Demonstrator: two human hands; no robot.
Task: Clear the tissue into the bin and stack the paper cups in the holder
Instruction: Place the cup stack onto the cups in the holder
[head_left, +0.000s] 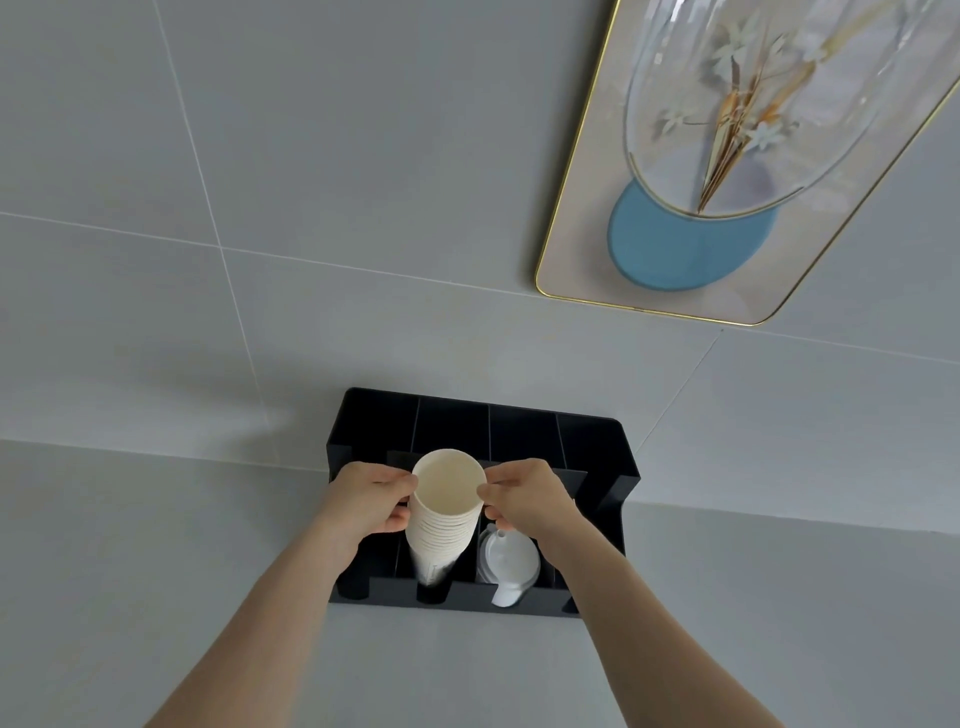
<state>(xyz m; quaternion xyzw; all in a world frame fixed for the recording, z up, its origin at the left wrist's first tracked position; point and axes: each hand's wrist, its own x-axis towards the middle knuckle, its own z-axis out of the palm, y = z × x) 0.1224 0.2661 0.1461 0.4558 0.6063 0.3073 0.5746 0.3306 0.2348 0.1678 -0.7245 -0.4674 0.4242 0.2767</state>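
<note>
A tall stack of white paper cups (445, 514) stands in the second slot from the left of a black cup holder (597, 447) on a grey counter. My left hand (366, 501) grips the stack's upper left side. My right hand (530, 496) pinches the rim of the top cup from the right. White plastic lids (506, 564) lie in the slot to the right of the cups. No tissue and no bin are in view.
The holder stands against a grey tiled wall (260, 208). A gold-framed picture (727, 171) of a vase hangs on the wall above and to the right. The grey counter (156, 545) stretches to both sides of the holder.
</note>
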